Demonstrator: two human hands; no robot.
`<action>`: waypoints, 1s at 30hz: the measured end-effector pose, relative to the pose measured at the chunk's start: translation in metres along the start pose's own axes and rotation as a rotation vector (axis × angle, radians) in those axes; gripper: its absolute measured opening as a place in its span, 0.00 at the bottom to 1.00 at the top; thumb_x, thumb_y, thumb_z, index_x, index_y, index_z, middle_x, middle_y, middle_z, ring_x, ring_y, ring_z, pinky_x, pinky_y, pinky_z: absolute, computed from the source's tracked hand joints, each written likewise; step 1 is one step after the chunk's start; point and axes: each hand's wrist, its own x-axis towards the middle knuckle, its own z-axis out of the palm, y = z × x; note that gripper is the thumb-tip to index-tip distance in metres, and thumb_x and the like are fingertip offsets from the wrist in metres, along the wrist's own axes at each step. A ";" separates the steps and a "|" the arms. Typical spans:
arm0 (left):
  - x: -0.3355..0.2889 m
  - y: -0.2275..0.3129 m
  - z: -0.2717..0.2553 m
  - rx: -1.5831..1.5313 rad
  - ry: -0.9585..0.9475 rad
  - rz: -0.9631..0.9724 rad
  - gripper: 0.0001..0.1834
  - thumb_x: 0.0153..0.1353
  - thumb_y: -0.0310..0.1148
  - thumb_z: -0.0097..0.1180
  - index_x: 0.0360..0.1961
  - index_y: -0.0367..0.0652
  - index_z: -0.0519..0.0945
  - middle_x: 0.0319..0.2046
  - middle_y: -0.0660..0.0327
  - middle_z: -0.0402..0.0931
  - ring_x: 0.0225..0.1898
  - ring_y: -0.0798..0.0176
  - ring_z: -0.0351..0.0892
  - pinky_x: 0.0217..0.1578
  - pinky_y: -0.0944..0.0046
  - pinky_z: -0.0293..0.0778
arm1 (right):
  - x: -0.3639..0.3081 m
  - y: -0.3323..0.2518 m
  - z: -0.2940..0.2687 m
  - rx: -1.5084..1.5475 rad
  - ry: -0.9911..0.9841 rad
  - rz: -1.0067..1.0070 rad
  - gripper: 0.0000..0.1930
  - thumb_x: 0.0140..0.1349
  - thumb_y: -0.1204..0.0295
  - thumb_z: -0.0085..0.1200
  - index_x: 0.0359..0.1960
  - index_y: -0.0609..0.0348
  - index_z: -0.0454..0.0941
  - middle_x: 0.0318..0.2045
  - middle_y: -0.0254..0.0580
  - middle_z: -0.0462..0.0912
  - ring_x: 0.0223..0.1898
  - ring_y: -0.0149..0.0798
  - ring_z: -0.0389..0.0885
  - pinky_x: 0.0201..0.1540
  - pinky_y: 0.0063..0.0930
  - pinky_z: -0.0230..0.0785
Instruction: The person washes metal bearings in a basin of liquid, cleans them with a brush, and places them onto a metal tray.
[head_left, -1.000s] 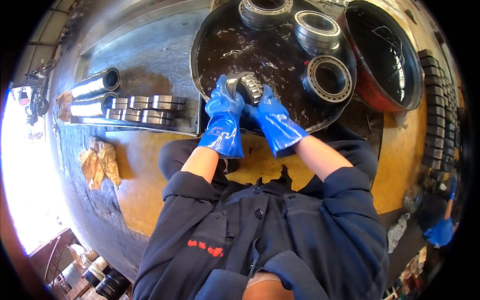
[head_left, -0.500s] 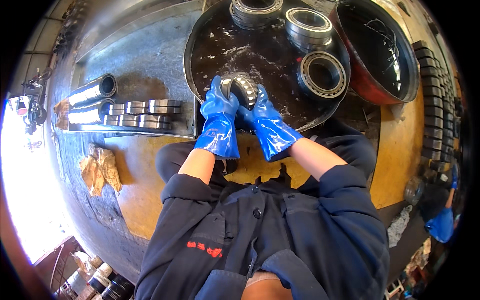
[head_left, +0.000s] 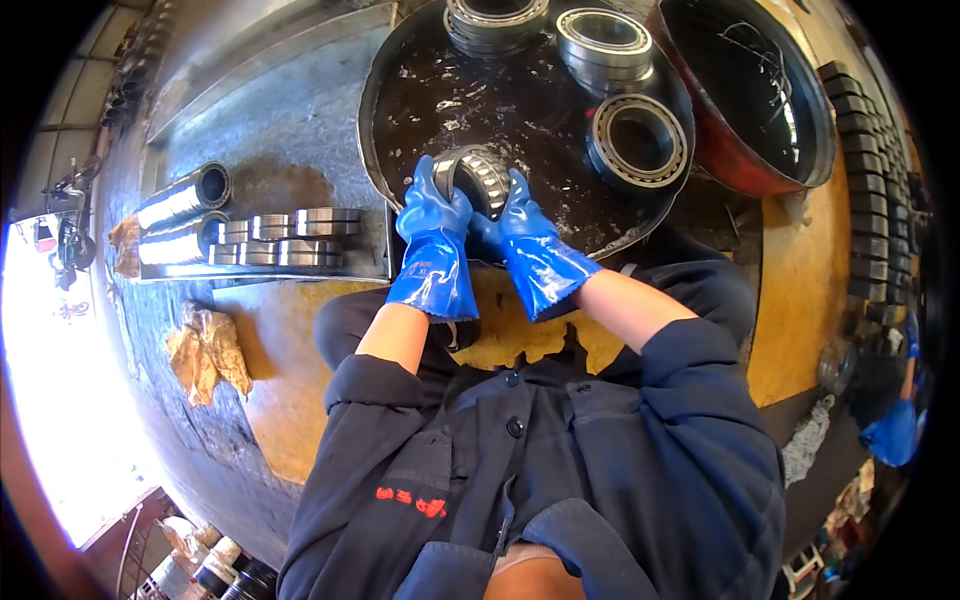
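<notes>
Between my two hands, over the near edge of a round dark pan [head_left: 375,175], is a roller bearing [head_left: 478,172] with its rollers showing, tilted on its side. My left hand [head_left: 433,205], in a long blue rubber glove, wraps the bearing's left side. My right hand [head_left: 515,218], gloved the same way, grips its right side; the fingertips behind the ring are hidden. Inside the pan, a single bearing [head_left: 638,142] lies flat to the right. Behind it stands a stack of bearings [head_left: 603,48], with another stack [head_left: 495,22] at the far side.
Left of the pan, a metal tray [head_left: 300,130] holds several small bearing rings [head_left: 328,222] and shiny cylinder stacks [head_left: 183,195]. A red drum [head_left: 735,165] stands right of the pan. Crumpled brown paper [head_left: 208,352] lies at left. Another person's blue-gloved hand [head_left: 892,432] shows at far right.
The view has shifted slightly, so the pan and stacks sit a little further left. Both hands keep hold of the bearing, with little change in its tilt.
</notes>
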 end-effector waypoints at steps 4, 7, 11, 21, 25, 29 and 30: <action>0.000 -0.007 -0.004 -0.006 0.006 -0.008 0.45 0.62 0.51 0.64 0.80 0.60 0.63 0.60 0.43 0.83 0.55 0.40 0.88 0.57 0.43 0.82 | 0.054 -0.012 -0.013 -0.044 -0.109 -0.423 0.40 0.59 0.50 0.68 0.66 0.66 0.76 0.59 0.70 0.84 0.61 0.66 0.85 0.64 0.51 0.77; -0.001 0.030 0.001 -0.063 -0.045 0.009 0.43 0.64 0.48 0.63 0.79 0.57 0.65 0.63 0.41 0.81 0.58 0.35 0.86 0.60 0.41 0.80 | 0.138 -0.008 -0.018 -0.034 -0.372 -0.329 0.27 0.55 0.58 0.70 0.51 0.65 0.88 0.61 0.66 0.84 0.60 0.65 0.85 0.64 0.50 0.78; -0.001 -0.002 -0.006 -0.042 -0.028 -0.031 0.42 0.64 0.47 0.62 0.79 0.57 0.66 0.64 0.40 0.80 0.58 0.33 0.85 0.61 0.40 0.80 | 0.087 0.008 0.017 0.160 -0.111 -0.520 0.34 0.65 0.58 0.65 0.69 0.62 0.74 0.63 0.63 0.82 0.63 0.58 0.84 0.66 0.43 0.76; 0.004 0.002 0.003 -0.048 0.019 0.025 0.43 0.62 0.50 0.63 0.79 0.59 0.65 0.59 0.42 0.84 0.54 0.36 0.88 0.56 0.41 0.83 | 0.085 -0.021 -0.016 -0.105 -0.180 -0.312 0.34 0.57 0.54 0.69 0.62 0.62 0.81 0.61 0.65 0.84 0.64 0.60 0.84 0.64 0.53 0.78; -0.001 0.014 -0.003 -0.071 -0.045 -0.002 0.43 0.62 0.49 0.64 0.78 0.57 0.66 0.60 0.41 0.83 0.57 0.35 0.87 0.57 0.40 0.82 | 0.122 -0.016 -0.001 -0.089 -0.260 -0.285 0.30 0.60 0.56 0.66 0.62 0.58 0.82 0.52 0.62 0.89 0.58 0.63 0.88 0.62 0.52 0.80; -0.002 0.005 -0.008 -0.065 -0.044 -0.020 0.42 0.64 0.47 0.62 0.79 0.57 0.66 0.62 0.40 0.81 0.58 0.35 0.86 0.60 0.41 0.81 | 0.041 -0.005 0.013 0.051 -0.019 -0.009 0.48 0.61 0.50 0.68 0.79 0.54 0.60 0.67 0.61 0.80 0.68 0.58 0.81 0.70 0.54 0.73; -0.005 0.009 -0.013 -0.065 -0.050 -0.019 0.42 0.64 0.47 0.61 0.79 0.58 0.66 0.63 0.40 0.80 0.59 0.34 0.85 0.61 0.41 0.80 | 0.029 0.017 0.027 0.160 0.033 -0.088 0.50 0.61 0.47 0.68 0.80 0.58 0.59 0.69 0.64 0.78 0.70 0.61 0.79 0.72 0.51 0.71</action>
